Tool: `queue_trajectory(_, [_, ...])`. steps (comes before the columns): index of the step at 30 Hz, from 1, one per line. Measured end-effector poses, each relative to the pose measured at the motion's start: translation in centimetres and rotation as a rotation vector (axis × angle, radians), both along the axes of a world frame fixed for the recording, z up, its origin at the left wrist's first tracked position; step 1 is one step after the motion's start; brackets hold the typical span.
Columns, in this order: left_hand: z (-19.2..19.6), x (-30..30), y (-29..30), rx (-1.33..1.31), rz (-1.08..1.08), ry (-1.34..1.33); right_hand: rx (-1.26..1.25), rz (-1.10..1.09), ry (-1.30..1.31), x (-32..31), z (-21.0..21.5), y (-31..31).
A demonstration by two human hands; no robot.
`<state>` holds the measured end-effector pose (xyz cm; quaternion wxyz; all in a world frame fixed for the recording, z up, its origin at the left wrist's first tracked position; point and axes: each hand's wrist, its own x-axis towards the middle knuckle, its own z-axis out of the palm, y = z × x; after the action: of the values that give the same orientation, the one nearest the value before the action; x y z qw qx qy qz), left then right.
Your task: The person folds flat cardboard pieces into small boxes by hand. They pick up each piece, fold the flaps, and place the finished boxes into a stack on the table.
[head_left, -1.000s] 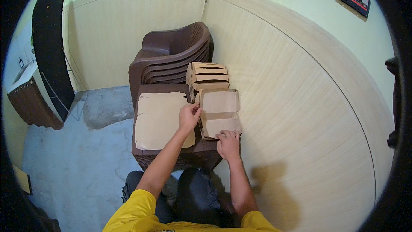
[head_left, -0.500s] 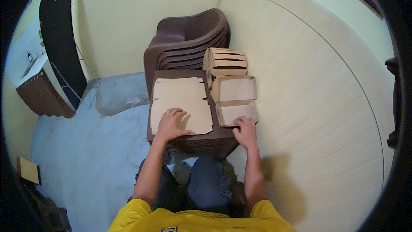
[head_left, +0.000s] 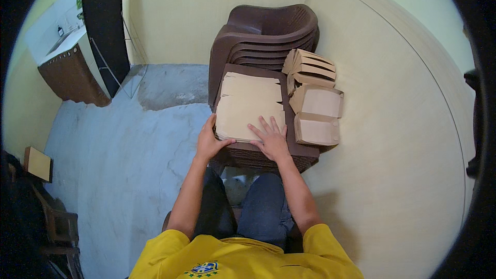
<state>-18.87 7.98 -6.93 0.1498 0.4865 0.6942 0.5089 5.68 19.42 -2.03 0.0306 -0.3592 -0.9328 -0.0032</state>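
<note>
A stack of flat tan cardboard box blanks with notched edges lies on a brown plastic surface in front of me. My left hand is at the stack's near left corner, its fingers along the left side and its thumb stretched along the near edge. Palm down, my right hand rests on the top blank near its right front corner, fingers spread. Just right of the stack, an opened cardboard box lies with its lid folded back, and neither hand touches it.
Behind the opened box, several folded cardboard boxes are nested together. Stacked brown plastic chairs stand at the far side. A pale wall rises close on the right. A dark upright panel and a sink cabinet are at the far left.
My right hand has left the opened box and come down flat on the blanks. My left hand has shifted from their top to the near left corner. The whole view has swung left.
</note>
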Motion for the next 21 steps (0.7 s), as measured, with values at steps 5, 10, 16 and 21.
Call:
queue_trajectory(5, [-0.8, -0.2, 0.1, 0.002, 0.046, 0.165, -0.008, 0.055, -0.034, 0.1, 0.2, 1.2])
queue_trajectory(10, [-0.9, -0.1, -0.2, 0.038, 0.045, 0.124, 0.101, 0.059, 0.045, -0.5, -0.3, 0.5])
queue_trajectory(16, [-0.1, -0.2, -0.1, 0.123, -0.015, 0.265, 0.039, 0.031, 0.278, 0.3, -2.0, 0.9])
queue_trajectory(21, [1.5, -0.4, -0.8, 0.155, -0.025, 0.569, 0.03, 0.095, 0.421, 0.6, -2.8, 1.1])
